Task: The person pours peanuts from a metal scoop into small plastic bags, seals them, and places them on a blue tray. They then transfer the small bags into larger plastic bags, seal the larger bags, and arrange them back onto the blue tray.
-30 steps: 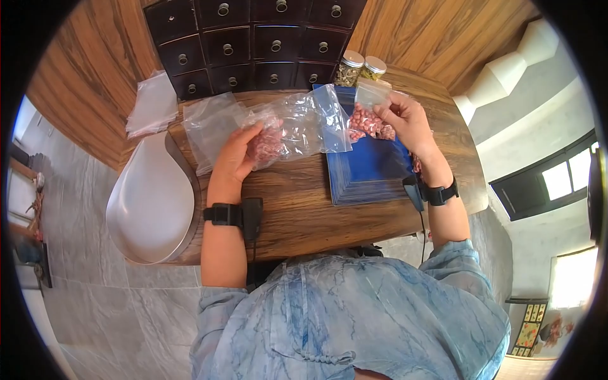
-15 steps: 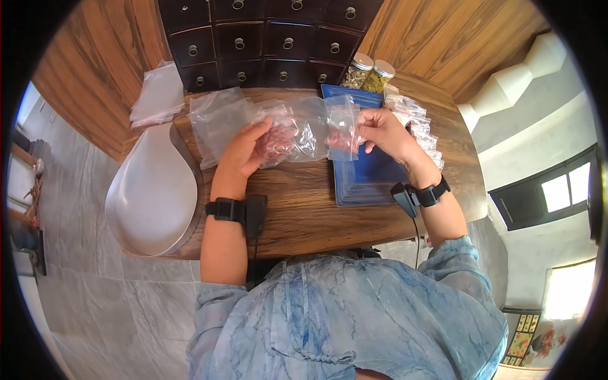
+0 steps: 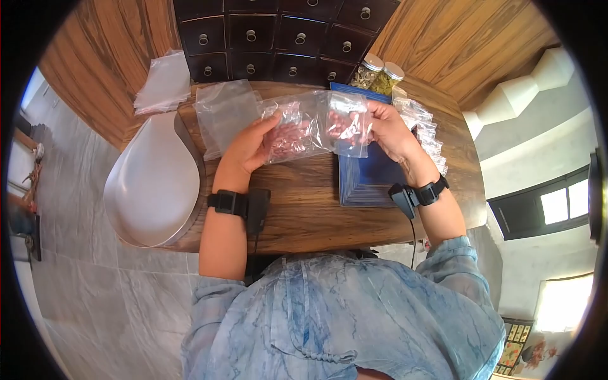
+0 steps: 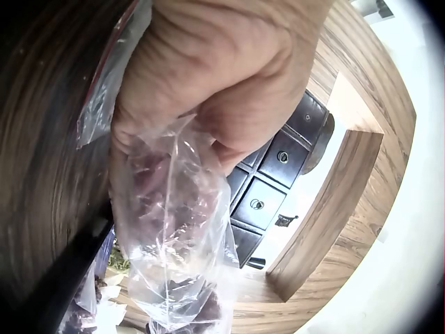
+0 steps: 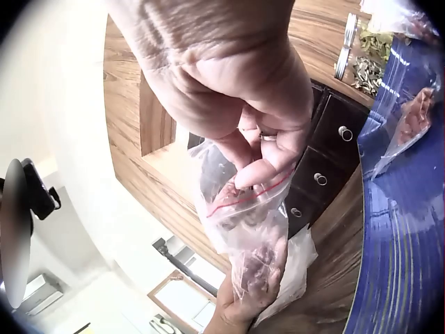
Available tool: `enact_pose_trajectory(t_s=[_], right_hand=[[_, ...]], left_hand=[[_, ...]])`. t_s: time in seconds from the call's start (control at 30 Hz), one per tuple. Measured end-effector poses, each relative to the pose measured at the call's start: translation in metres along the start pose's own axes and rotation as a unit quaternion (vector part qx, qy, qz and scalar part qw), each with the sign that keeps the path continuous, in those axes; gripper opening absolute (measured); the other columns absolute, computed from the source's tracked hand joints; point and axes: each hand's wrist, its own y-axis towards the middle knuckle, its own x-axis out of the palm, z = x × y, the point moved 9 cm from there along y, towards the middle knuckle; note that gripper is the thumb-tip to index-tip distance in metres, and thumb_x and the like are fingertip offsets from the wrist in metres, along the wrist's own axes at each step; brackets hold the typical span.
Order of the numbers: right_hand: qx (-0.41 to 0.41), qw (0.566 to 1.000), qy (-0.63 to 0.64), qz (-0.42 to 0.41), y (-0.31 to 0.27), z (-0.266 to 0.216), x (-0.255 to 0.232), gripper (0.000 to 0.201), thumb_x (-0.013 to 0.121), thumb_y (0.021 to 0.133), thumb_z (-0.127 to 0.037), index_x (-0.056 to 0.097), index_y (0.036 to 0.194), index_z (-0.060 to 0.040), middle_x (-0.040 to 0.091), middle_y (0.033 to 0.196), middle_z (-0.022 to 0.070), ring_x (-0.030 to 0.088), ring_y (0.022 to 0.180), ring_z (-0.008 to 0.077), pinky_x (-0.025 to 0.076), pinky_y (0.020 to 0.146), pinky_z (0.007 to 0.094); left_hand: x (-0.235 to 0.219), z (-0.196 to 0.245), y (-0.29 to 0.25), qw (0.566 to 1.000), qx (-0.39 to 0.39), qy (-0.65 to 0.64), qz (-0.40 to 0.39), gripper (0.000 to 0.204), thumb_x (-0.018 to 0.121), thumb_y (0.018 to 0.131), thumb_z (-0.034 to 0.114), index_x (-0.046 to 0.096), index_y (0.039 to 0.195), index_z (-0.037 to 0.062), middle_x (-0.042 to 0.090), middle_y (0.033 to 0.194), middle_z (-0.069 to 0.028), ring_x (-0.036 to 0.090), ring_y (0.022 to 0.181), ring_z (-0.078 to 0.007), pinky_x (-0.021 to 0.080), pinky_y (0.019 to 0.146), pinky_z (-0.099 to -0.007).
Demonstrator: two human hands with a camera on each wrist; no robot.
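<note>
My left hand [image 3: 250, 147] grips the closed end of a large clear zip bag [image 3: 316, 130], thumb on top. Inside that end lies pink-red, peanut-like filling [image 3: 290, 140] in small packs. At the bag's mouth, my right hand [image 3: 394, 134] pinches a small zip bag [image 3: 347, 125] of the same pink-red pieces, which sits within the opening. In the right wrist view, the fingertips [image 5: 254, 174] are beside the red zip line. Crinkled plastic [image 4: 167, 216] covers much of the filling in the left wrist view. A flat clear bag [image 3: 212, 130] lies beside my left hand.
A blue striped mat [image 3: 370, 183] lies under my right hand, with a row of small filled bags [image 3: 429, 134] to its right. Two lidded jars [image 3: 387, 77] and a dark drawer cabinet [image 3: 275, 44] stand behind. At left are a teardrop-shaped metal tray [image 3: 152, 183] and stacked pale bags [image 3: 163, 82].
The right hand has brought the small bag leftward from beside the large bag into its mouth. The left hand keeps its grip. The head view has shifted slightly.
</note>
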Motion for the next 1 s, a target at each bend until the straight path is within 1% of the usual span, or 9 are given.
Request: enact_pose_trajectory(t_s=[0.13,0.27,0.37,0.47,0.6,0.73,0.83,0.93,1.0], right_hand=[[0.012,0.999,0.036,-0.015,0.0,0.004,0.002,0.018,0.055,0.092,-0.007,0.061,0.109,-0.0014,0.065,0.1,0.0051,0.065,0.083,0.0139,0.057,0.074,0.0297],[-0.005,0.995,0.078,-0.062,-0.001,0.001,0.01,0.019,0.058,0.091,-0.007,0.06,0.108,-0.0003,0.064,0.103,0.0063,0.065,0.084,0.017,0.058,0.079,0.0354],[-0.04,0.995,0.075,-0.042,-0.009,-0.014,0.015,0.019,0.063,0.088,-0.007,0.062,0.106,-0.0012,0.064,0.1,0.0054,0.063,0.086,0.0135,0.057,0.075,0.0295],[-0.077,0.988,-0.131,0.032,-0.014,-0.022,0.006,0.019,0.068,0.085,-0.007,0.065,0.102,-0.0019,0.066,0.098,0.004,0.059,0.086,0.0087,0.053,0.071,0.0243],[-0.202,0.957,-0.203,0.042,-0.019,-0.03,0.01,0.014,0.071,0.083,-0.008,0.067,0.095,-0.0024,0.067,0.091,0.0004,0.056,0.081,0.0044,0.048,0.07,0.0222],[-0.153,0.972,-0.176,0.004,-0.013,-0.023,0.008,0.013,0.069,0.084,-0.007,0.065,0.095,-0.0021,0.066,0.093,0.0027,0.059,0.079,0.0069,0.05,0.069,0.0221],[-0.107,0.99,0.033,-0.081,-0.008,-0.013,0.016,0.012,0.064,0.086,-0.004,0.063,0.098,-0.0031,0.065,0.094,0.0043,0.062,0.079,0.0108,0.055,0.071,0.0249],[-0.029,0.99,0.098,-0.1,-0.012,-0.016,0.028,0.011,0.06,0.088,-0.003,0.061,0.099,-0.0031,0.064,0.095,0.0052,0.064,0.081,0.0135,0.058,0.073,0.0283],[-0.048,0.993,0.062,-0.093,-0.012,-0.018,0.029,0.009,0.061,0.088,-0.004,0.061,0.098,-0.0025,0.064,0.094,0.0051,0.064,0.081,0.0126,0.057,0.072,0.0269]], left_hand=[[0.007,-0.002,0.002,0.998,-0.016,-0.002,-0.066,0.042,0.052,0.095,0.028,0.047,0.123,-0.0036,0.058,0.12,-0.024,0.063,0.101,-0.027,0.057,0.077,-0.0369],[0.003,-0.004,0.003,0.998,-0.021,0.004,-0.058,0.042,0.052,0.095,0.028,0.048,0.123,-0.0031,0.058,0.119,-0.0231,0.063,0.101,-0.0281,0.056,0.078,-0.0388],[0.004,-0.004,0.002,0.999,-0.026,0.005,-0.047,0.042,0.051,0.096,0.028,0.047,0.123,-0.0037,0.058,0.12,-0.0234,0.062,0.103,-0.0297,0.056,0.079,-0.04],[0.008,-0.004,-0.002,0.998,-0.035,0.005,-0.053,0.042,0.049,0.097,0.028,0.046,0.124,-0.0043,0.057,0.12,-0.0245,0.061,0.106,-0.0322,0.056,0.08,-0.0416],[0.007,-0.006,0.001,0.996,-0.033,-0.001,-0.079,0.043,0.045,0.098,0.028,0.044,0.125,-0.0053,0.057,0.119,-0.0258,0.06,0.107,-0.0348,0.055,0.081,-0.0433],[0.01,-0.002,-0.005,0.998,-0.035,0.006,-0.056,0.043,0.044,0.098,0.027,0.042,0.127,-0.0047,0.057,0.119,-0.0263,0.06,0.106,-0.0354,0.055,0.082,-0.0439],[0.006,-0.008,0.002,0.996,-0.048,-0.018,-0.078,0.043,0.045,0.098,0.027,0.041,0.128,-0.0029,0.057,0.119,-0.0261,0.059,0.108,-0.0351,0.055,0.083,-0.0438],[0.008,-0.009,0.002,0.995,-0.054,-0.02,-0.084,0.049,0.045,0.098,0.031,0.037,0.137,0.0018,0.054,0.125,-0.0233,0.057,0.112,-0.0342,0.054,0.085,-0.0421],[0.007,-0.01,0.003,0.994,-0.054,-0.026,-0.093,0.048,0.045,0.098,0.03,0.037,0.137,0.002,0.053,0.126,-0.0237,0.056,0.114,-0.0347,0.054,0.086,-0.0432]])
